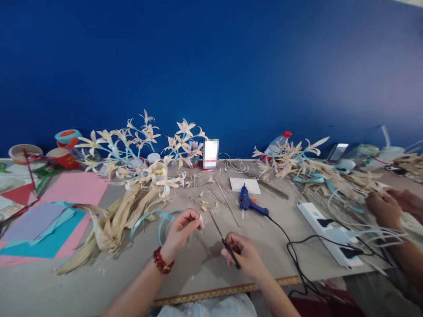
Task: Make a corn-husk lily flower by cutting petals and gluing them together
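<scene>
Judging remotely, I find cream star-shaped flowers (150,133) assembled at centre-left, but at centre the left hand (183,229) pinches one small white piece (201,221), seemingly unattached, and the right hand (241,252) curls its fingers around black-handled metal scissors (225,242).

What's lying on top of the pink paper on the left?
A teal sheet, light blue sheets and a lavender sheet overlap on the pink paper, plus a dried husk's tip. The surface beneath them is covered and can't be seen.
</scene>
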`<state>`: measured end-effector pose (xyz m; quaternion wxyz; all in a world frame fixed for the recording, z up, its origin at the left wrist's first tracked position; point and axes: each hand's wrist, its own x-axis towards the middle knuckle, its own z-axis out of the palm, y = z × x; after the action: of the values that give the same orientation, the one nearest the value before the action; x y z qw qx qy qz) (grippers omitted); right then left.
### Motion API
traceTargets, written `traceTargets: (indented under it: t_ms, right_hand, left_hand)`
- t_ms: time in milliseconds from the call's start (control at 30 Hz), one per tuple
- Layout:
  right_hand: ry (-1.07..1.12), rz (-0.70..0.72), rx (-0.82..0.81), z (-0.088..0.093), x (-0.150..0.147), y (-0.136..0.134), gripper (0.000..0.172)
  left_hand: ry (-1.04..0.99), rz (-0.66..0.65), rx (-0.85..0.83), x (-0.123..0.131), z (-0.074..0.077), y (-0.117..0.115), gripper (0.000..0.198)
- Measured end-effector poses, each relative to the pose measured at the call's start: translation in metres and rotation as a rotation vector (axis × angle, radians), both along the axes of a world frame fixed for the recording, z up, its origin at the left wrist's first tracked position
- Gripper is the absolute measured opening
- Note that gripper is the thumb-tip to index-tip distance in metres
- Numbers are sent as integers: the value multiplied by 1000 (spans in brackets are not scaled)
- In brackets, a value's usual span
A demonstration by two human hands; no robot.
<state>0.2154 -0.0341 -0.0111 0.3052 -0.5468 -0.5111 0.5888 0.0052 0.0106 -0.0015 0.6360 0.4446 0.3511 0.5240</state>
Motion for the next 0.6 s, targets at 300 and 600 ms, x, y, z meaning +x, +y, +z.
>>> traceTargets:
  t_ms: [300,600]
  right_hand:
    - [-459,58,232,-4,-1,-1,31]
    - [-937,193,391,5,3,-5,19]
  left_hand:
    - [0,34,-74,0,-5,2,16]
    - [52,62,-63,-1,-9,5,17]
